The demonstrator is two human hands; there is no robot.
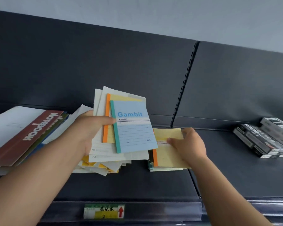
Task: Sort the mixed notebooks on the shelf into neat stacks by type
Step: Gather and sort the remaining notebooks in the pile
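Above the shelf [137,185], left hand [93,129] is gripping a fanned bunch of notebooks [103,149], thumb [108,122] clamping the front, blue Gambit notebook [134,132] on top. Right hand [189,144] is pinching the yellow notebook [166,135] lying atop a small stack [153,168] on the shelf.

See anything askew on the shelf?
Yes. The pile under the left hand is fanned out, corners jutting at mixed angles. The bundle in that hand is also uneven. The yellow stack the right hand holds looks squarer.
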